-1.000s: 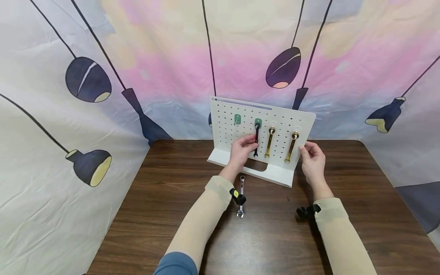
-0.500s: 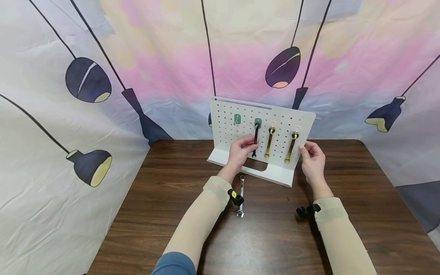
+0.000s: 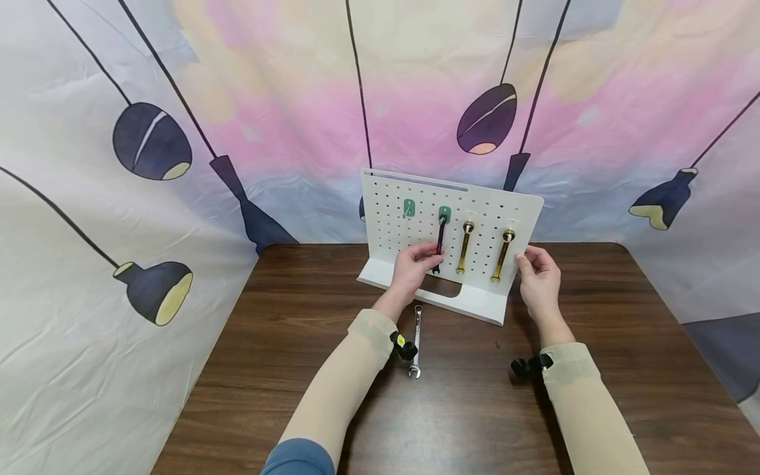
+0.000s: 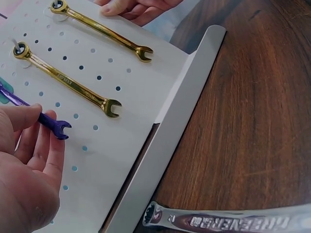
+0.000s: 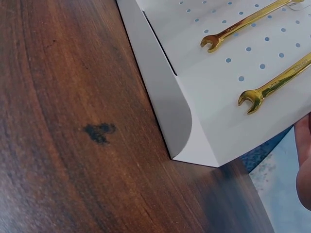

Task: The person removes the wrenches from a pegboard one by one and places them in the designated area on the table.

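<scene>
A white pegboard [image 3: 388,231] stands upright on the table, tools hanging from its hooks. My left hand [image 3: 411,269] pinches the lower shaft of a dark purple combination wrench [image 4: 50,122] between thumb and fingers. The wrench's ring end is at a green hook [image 3: 444,213], and its open end juts past my fingers. My right hand [image 3: 541,280] grips the board's right edge, thumb on the front face. Two gold combination wrenches hang between my hands, one nearer the middle [image 3: 464,247] and one nearer the right edge [image 3: 503,256].
A silver combination wrench [image 3: 417,343] lies on the wooden table [image 3: 475,396] in front of the board, partly behind the left wrist camera. Another green hook [image 3: 409,208], left of the purple wrench, bears nothing. A printed cloth [image 3: 285,119] hangs behind the table.
My left hand has shifted slightly down and left, swinging the purple wrench's lower end leftward. My right hand stays at the board's edge.
</scene>
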Available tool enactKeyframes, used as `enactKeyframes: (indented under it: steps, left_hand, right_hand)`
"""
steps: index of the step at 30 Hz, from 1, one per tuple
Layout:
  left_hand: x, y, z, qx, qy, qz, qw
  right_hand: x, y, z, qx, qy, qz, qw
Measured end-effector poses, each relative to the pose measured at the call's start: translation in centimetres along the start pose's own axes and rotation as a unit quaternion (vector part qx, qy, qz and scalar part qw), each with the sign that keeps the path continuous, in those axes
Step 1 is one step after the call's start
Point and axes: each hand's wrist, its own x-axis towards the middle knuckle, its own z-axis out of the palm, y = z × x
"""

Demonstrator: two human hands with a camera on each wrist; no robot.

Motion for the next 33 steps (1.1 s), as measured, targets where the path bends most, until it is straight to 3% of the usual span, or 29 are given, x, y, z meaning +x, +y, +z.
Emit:
enactKeyframes:
  steps: [11,33]
  left_hand:
    - [-0.5,-0.1,-0.4,0.004,-0.008,-0.006,0.9999]
    - [-1.6,1.1,-1.2,0.02,-0.015,-0.017,0.9995]
  right_hand:
    - [-0.3,-0.1,0.0,0.001,0.004,-0.005,1.0]
    - [-0.2,0.0,0.0,-0.002,0.003,-0.008,1.0]
